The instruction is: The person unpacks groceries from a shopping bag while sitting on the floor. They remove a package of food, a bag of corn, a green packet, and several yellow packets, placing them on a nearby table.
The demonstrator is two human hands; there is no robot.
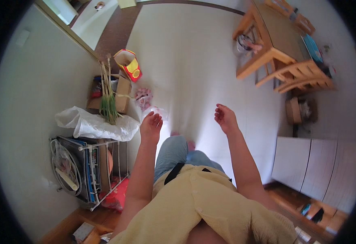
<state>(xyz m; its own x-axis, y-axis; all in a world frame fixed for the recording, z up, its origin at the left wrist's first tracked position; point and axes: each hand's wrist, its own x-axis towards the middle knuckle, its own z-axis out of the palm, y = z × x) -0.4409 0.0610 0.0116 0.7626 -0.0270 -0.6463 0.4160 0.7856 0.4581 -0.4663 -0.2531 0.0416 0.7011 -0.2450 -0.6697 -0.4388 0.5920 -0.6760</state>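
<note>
My left hand (151,128) is raised in front of me with nothing in it, its fingers apart and slightly curled. In the picture it overlaps the edge of a clear plastic bag (161,112) on the floor. Close by on the left, a bunch of green onions (108,105) leans over a cardboard box (123,94) and a white plastic sack (104,129). My right hand (225,118) is also raised and holds nothing, with fingers loosely bent. Behind it shows only the pale floor (193,76).
A red and yellow carton (130,68) and a bag of pinkish items (143,97) stand left. Below is a wire rack (89,170) with flat items. At right are a wooden table (284,33), a slatted chair (305,76) and a white cabinet (302,164). A doorway opens top left.
</note>
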